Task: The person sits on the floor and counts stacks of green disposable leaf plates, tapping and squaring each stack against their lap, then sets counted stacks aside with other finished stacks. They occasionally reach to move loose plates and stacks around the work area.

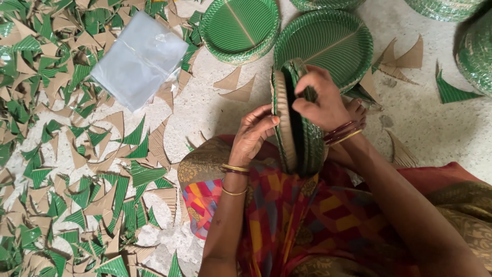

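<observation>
stack of green paper plates (pixel 299 128) stands on edge over the lap, clasped between both hands. left hand (pixel 253 134) presses its fingers flat against the brown back; right hand (pixel 320 102) curls over the top rim, wrist bent, fingers grasping the green side. beyond the grip lie more green plates (pixel 240 28) and a clear plastic bag (pixel 138 59).

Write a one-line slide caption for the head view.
Both hands hold a stack of green paper plates on edge.
</observation>
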